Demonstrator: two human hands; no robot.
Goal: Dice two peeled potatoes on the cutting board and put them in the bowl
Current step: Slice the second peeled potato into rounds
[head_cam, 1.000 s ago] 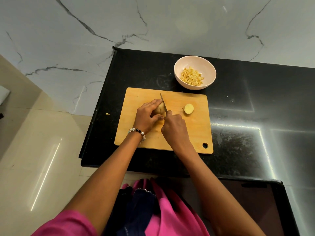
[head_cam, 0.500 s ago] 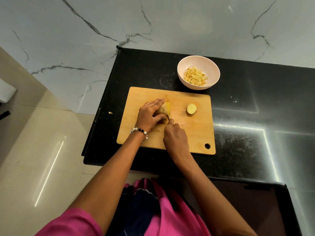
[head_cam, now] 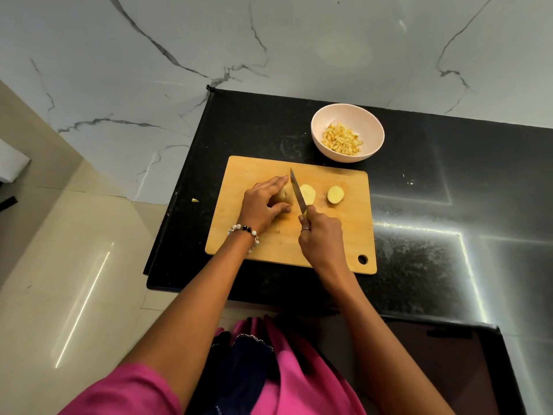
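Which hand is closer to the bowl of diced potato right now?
Left, by a narrow margin. The left hand holds the potato mid-board, its fingertips reaching toward the bowl. The right hand grips the knife nearer the person, farther from it.

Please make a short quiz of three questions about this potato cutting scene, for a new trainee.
1. True or false: the pink bowl already holds diced potato.
2. Which hand grips the knife? A) left hand B) right hand
3. Fill in: besides the potato piece under the left hand, ___ cut pieces lie on the cutting board, to the right of the blade.

Key: 1. True. 2. B; the left hand holds the potato piece steady. 3. Two: a slice beside the blade and a piece farther right.
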